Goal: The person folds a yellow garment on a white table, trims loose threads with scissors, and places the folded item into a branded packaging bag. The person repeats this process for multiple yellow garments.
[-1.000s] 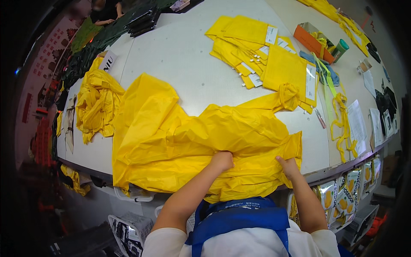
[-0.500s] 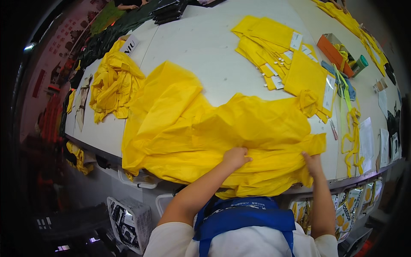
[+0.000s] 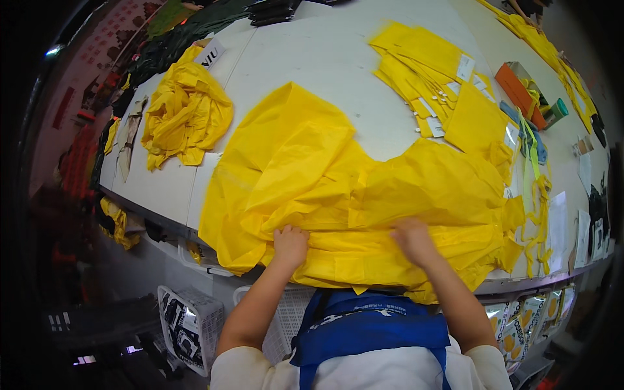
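Note:
A large yellow garment (image 3: 390, 195) of thin, smooth fabric, perhaps a raincoat, is spread in creases along the table's near side. Part of it hangs over the front edge. My left hand (image 3: 290, 247) grips the cloth at a lengthwise fold left of centre, its fingers curled into the fabric. Farther right, my right hand (image 3: 414, 242) is over the same fold. Motion smears its fingers, so whether they hold the cloth is unclear.
Folded yellow garments with white tags (image 3: 426, 62) lie at the far right. A crumpled yellow heap (image 3: 185, 117) sits left. Rightward are an orange box (image 3: 519, 94), a green-capped container (image 3: 556, 112) and yellow straps (image 3: 541, 208). Baskets (image 3: 188, 325) stand below the edge.
My left hand has moved left along the garment. The right hand has left the garment's right end and come toward the middle. The cloth has shifted right, its left part bulging farther away.

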Motion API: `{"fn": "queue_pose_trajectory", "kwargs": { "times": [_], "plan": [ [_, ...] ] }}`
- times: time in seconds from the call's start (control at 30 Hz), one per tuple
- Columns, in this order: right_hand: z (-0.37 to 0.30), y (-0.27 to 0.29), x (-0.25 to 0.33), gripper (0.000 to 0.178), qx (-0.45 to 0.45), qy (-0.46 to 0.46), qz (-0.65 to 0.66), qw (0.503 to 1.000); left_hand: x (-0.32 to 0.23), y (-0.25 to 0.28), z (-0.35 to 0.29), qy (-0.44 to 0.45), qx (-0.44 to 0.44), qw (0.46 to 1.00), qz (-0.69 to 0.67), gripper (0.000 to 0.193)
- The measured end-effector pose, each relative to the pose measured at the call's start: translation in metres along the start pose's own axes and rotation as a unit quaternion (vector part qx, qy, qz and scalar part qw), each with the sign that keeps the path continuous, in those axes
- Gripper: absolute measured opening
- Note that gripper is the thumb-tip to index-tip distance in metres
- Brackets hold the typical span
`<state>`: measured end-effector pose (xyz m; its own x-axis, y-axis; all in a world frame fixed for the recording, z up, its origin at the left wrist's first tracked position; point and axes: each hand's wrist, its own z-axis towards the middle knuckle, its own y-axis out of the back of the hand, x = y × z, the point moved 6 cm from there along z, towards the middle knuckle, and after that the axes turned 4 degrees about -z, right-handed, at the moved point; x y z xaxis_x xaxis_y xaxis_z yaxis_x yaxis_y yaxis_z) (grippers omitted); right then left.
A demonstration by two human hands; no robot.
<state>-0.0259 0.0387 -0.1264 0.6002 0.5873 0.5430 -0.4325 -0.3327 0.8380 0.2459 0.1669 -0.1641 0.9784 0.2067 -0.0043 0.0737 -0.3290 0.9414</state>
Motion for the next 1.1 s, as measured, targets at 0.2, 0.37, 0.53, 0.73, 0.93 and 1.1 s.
{"fn": "queue_pose_trajectory", "kwargs": {
  "times": [0.2,0.37,0.53,0.73,0.93,1.1],
  "plan": [
    [0.01,-0.062,0.011,0.016,0.127,-0.07,-0.005,0.99,0.024,-0.014,-0.011,0.008,0.001,0.978,-0.207,0.024],
    [0.006,-0.078,-0.015,0.014,0.136,-0.053,0.039,0.989,0.022,-0.035,0.008,0.037,0.023,0.983,-0.18,0.021],
    [0.014,-0.074,-0.013,0.018,0.226,-0.103,0.069,0.966,0.018,-0.023,0.007,0.065,0.052,0.974,-0.209,0.02],
    [0.019,-0.076,-0.015,0.019,0.234,-0.061,0.024,0.97,0.014,-0.022,0.02,0.068,0.125,0.977,-0.16,0.02],
    [0.016,-0.074,-0.015,0.02,0.244,-0.07,0.055,0.966,0.014,-0.022,0.023,0.041,0.19,0.97,-0.148,0.024],
    [0.018,-0.065,-0.021,0.018,0.232,-0.075,0.022,0.97,0.039,-0.015,-0.009,0.03,0.006,0.992,-0.121,0.023]
  ]
}}
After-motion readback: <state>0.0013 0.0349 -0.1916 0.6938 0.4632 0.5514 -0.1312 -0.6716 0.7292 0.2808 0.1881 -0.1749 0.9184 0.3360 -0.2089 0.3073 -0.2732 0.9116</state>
